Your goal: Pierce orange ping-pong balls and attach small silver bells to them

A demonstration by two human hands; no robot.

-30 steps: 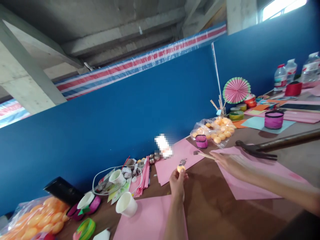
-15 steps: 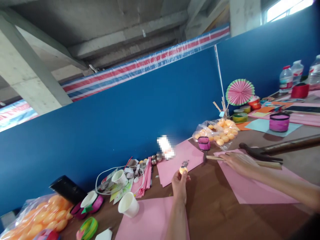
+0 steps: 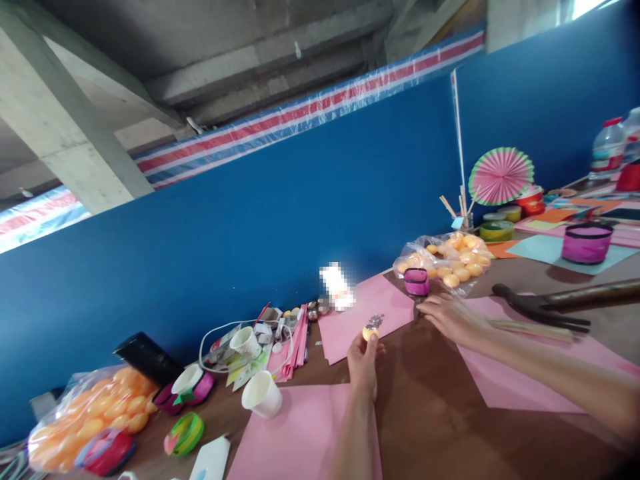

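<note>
The orange ball (image 3: 368,332), probably light, best held by its sides, is pinched in the left hand (image 3: 362,360) near pink paper (image 3: 345,333), while for the right hand (image 3: 453,319) I cannot tell the grip.

The left hand (image 3: 363,365) pinches a small orange ball (image 3: 370,335), right of the plain white cup (image 3: 262,395). Farther right of that cup, the right hand (image 3: 453,319) covers a wooden stick (image 3: 533,329), maybe gripping it.

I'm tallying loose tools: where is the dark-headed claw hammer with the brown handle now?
In the head view, the claw hammer lies toward the right, its head over a pink paper sheet, right of the right hand.
</note>
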